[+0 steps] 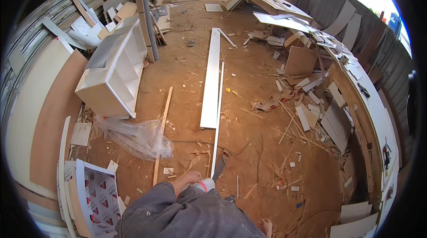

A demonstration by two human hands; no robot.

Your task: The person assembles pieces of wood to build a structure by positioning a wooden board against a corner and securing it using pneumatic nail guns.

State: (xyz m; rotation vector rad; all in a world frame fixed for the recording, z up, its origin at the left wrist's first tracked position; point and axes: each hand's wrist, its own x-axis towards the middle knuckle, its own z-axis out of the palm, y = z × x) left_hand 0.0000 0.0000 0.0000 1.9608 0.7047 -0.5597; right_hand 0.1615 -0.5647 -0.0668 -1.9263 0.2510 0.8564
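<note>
My left hand (191, 177) is closed, its fingers curled in. Whether anything is inside it is hidden. Just beside it shows a white thing with a red stripe (205, 185), maybe a shoe. A long thin white strip (219, 109) lies on the ground and runs up close to that spot. Next to the strip's near end is a handsaw (221, 165) with a brown handle. Low at the frame's edge, my right hand (265, 227) is partly covered by my grey sleeve, its fingers curled; what they hold, if anything, cannot be made out.
A wide white board (210, 82) lies ahead along the strip. To the left are a wooden strip (163, 133), clear plastic sheeting (138, 136) and an open cabinet carcass (113, 66). Offcuts (311, 117) are heaped beside the long workbench (376, 104) at right. A cable (255, 142) crosses the dirt floor.
</note>
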